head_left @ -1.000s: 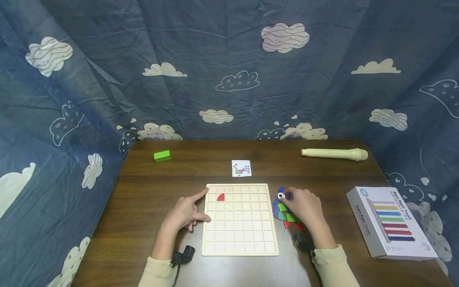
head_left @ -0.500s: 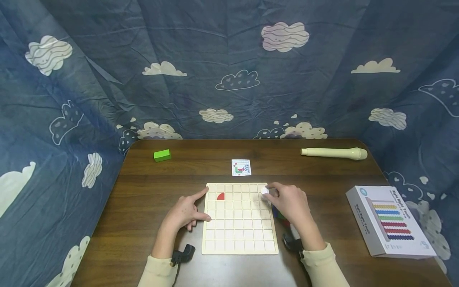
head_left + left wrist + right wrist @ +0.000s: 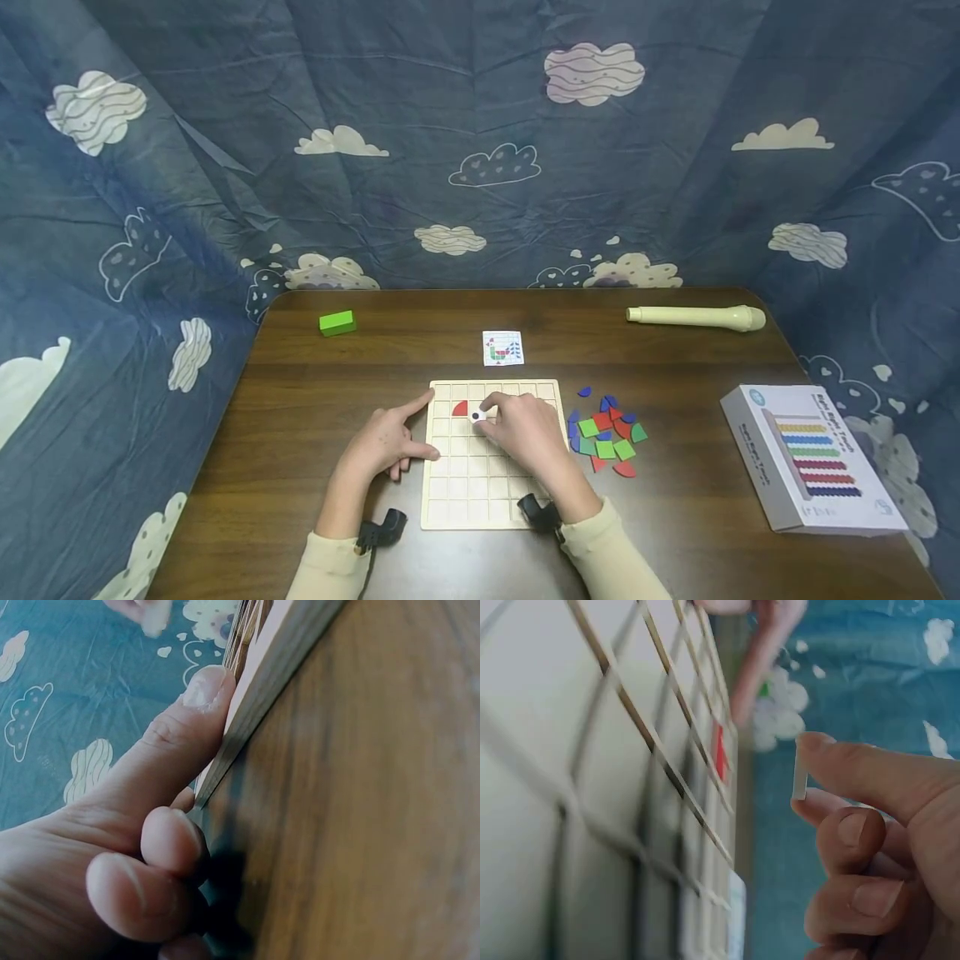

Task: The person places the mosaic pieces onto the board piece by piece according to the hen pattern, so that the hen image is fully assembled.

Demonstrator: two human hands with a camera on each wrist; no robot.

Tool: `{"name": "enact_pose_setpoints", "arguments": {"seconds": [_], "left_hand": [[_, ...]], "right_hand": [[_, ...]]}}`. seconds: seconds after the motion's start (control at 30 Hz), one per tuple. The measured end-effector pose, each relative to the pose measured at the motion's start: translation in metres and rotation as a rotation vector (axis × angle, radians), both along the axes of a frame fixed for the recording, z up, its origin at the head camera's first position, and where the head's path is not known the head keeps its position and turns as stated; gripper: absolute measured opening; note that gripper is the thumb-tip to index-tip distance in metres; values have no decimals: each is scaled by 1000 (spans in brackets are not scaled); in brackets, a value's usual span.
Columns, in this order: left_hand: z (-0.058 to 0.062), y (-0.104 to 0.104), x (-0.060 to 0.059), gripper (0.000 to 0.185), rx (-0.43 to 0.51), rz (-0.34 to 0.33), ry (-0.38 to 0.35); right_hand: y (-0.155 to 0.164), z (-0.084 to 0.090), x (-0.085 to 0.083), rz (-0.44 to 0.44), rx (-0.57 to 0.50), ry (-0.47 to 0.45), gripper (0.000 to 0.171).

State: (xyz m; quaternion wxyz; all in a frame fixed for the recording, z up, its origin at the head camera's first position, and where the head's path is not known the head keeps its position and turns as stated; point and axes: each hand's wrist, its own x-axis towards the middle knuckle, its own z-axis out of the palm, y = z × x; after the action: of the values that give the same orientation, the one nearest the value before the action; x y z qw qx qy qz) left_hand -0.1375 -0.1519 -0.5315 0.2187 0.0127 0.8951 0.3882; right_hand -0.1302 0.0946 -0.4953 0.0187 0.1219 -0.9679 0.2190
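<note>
A pale wooden grid board (image 3: 457,487) lies on the table with a red quarter-circle tile (image 3: 460,408) in one upper-left cell. Along the board's left edge, my left hand (image 3: 384,442) presses with a straight index finger and thumb. In the left wrist view that thumb (image 3: 176,731) lies against the board's side, while other fingers are bent below it. Between thumb and fingertip, my right hand (image 3: 531,433) pinches a small white tile (image 3: 477,415) with a dark dot, close beside the red tile. Seen edge-on in the right wrist view, the thin white tile (image 3: 801,774) is held over the board.
Several loose red, green and blue tiles (image 3: 604,449) lie right of the board. Behind it is a small picture card (image 3: 502,348). A green block (image 3: 337,323) stands at back left, a cream microphone-shaped object (image 3: 693,317) at back right, and a white abacus box (image 3: 817,458) at far right.
My right hand has picked the white dotted tile from the loose pile and carried it left over the board, uncovering the pile. The left hand has stayed at the board's edge.
</note>
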Motion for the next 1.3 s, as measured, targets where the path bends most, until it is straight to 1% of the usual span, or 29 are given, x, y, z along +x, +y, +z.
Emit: {"name": "enact_pose_setpoints", "arguments": {"seconds": [0.13,0.23,0.37,0.5,0.7,0.97,1.3], "left_hand": [[0,-1,0,105,5,2,-3],[1,-1,0,105,1,5,-10],[2,0,0,104,-4,13,-18],[2,0,0,104,-10,13,-13],[1,-1,0,103,-21,10,-4],[1,0,-1,104,-31,4,6],[2,0,1,104,-32,-1,16]], "right_hand": [[-16,-13,-2,15,-13,-17,23],[-23,-21,-3,18,-28,-8,22],[-27,-29,-4,24,-55,-5,22],[-28,-34,-5,28,-59,-2,22],[-27,-37,-6,26,-61,-12,24],[-25,-37,-6,47,-85,-38,18],[-25,-37,-5,49,-92,-65,18]]}}
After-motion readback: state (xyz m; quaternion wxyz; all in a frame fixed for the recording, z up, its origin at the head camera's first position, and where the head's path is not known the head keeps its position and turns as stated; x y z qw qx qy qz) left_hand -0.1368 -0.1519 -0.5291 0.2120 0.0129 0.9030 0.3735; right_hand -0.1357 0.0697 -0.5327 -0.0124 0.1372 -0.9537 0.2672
